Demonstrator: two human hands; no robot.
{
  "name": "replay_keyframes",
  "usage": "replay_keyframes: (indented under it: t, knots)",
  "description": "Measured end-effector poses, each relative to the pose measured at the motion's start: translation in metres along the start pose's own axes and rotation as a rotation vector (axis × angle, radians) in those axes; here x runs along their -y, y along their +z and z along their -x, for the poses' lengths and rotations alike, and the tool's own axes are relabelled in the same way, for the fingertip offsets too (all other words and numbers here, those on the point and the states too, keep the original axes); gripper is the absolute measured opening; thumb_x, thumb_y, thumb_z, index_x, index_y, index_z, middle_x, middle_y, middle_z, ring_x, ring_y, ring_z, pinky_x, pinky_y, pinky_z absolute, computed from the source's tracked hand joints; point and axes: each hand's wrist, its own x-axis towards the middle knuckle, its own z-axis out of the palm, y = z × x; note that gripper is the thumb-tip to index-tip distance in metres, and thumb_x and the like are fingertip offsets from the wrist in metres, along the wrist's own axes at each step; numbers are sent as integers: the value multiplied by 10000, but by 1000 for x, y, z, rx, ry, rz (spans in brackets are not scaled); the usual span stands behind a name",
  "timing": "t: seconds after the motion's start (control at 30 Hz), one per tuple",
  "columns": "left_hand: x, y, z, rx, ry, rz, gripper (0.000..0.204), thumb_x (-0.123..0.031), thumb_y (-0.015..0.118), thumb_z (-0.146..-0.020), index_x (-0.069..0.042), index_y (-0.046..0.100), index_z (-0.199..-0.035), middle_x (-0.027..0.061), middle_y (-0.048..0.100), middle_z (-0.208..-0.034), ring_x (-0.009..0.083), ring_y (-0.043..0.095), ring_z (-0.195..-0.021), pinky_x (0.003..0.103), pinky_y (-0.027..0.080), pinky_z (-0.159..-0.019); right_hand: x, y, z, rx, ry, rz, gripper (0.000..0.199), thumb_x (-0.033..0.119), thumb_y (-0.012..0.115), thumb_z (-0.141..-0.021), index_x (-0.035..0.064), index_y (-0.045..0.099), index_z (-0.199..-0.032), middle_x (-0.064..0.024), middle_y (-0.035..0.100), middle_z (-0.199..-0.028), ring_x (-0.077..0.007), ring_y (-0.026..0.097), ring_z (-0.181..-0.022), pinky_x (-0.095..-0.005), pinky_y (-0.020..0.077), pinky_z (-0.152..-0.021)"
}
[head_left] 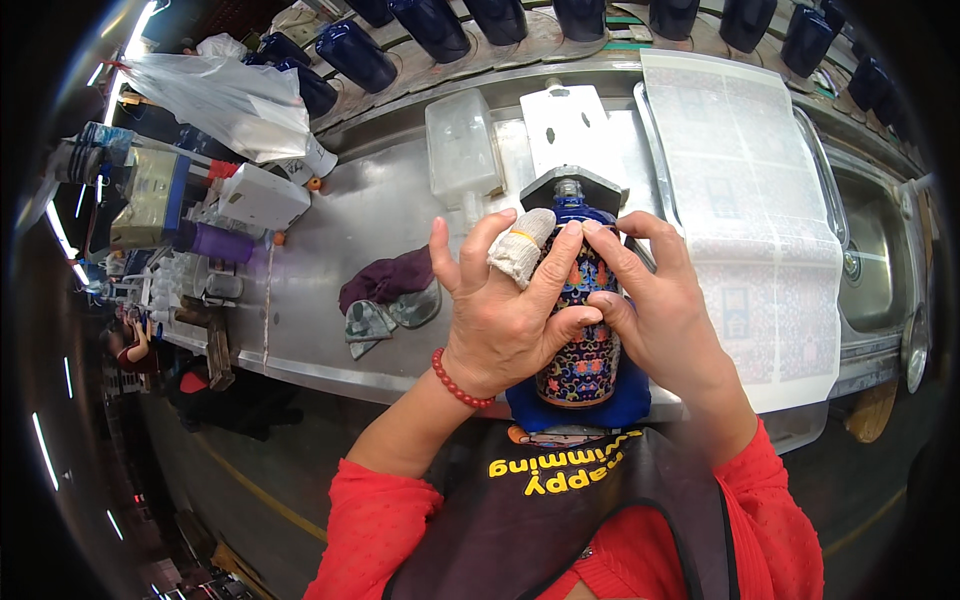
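Note:
A dark blue bottle (578,368) with a colourful floral pattern lies in front of me, its neck pointing away. My left hand (490,320) holds its left side, thumb and index finger pressed on the surface, the other fingers raised. A knitted white finger cover (520,247) sits on one of its fingers. From the other side my right hand (665,300) grips the bottle, its fingertips meeting the left index finger near the shoulder. Behind the neck stands a dark angular holder (602,190). Blue cloth (635,395) lies under the bottle's base.
Printed pattern sheets (760,250) cover a tray on the right, beside a metal sink (870,260). A clear plastic container (462,145) and a white board (565,125) stand behind. Purple and grey cloths (385,285) lie left. Several blue bottles (430,28) line a conveyor at the back.

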Motion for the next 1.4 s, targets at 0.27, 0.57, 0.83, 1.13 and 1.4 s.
replay_keyframes:
  t: [0.27, 0.57, 0.83, 1.13, 1.4]
  knots:
    - [2, -2, -1, -2, 2, 35, 744, -685, 412, -1001, -90, 639, -1386, 88, 671, -1279, 300, 375, -1360, 635, 48, -1181, -6, 2, 7, -16, 19, -107, 623, 70, 746, -871, 56, 546, -1461, -174, 511, -1326, -341, 537, -1215, -413, 471, -1031]
    - [-10, -13, -3, 85, 3, 8, 802, -695, 397, -998, -81, 540, -1493, 92, 705, -1198, 323, 380, -1371, 679, 43, -1160, -9, 1, 21, -46, 91, -157, 629, 176, 749, -903, 32, 516, -1469, -196, 514, -1312, -376, 541, -1197, -448, 471, -1013]
    - [-21, -10, -9, 78, 47, -28, 816, -695, 378, -1004, -82, 489, -1530, 115, 709, -1223, 347, 360, -1423, 669, 23, -1170, -11, 0, 26, -42, 69, -165, 619, 187, 750, -905, 34, 523, -1461, -201, 513, -1321, -378, 545, -1191, -444, 470, -1015]
    - [-11, -7, 2, 15, -28, -40, 768, -674, 422, -1006, -41, 639, -1384, 137, 683, -1287, 349, 377, -1383, 635, 23, -1191, -11, 1, 24, -30, 64, -170, 627, 195, 751, -908, 44, 519, -1471, -198, 512, -1325, -380, 543, -1200, -444, 471, -1017]
    - [-19, -12, -7, 54, 28, -77, 798, -687, 369, -1011, -67, 547, -1481, 115, 711, -1208, 347, 384, -1402, 679, 8, -1173, -16, 3, 28, -68, 71, -146, 643, 165, 749, -909, 38, 497, -1487, -212, 505, -1379, -388, 532, -1246, -450, 467, -1030]
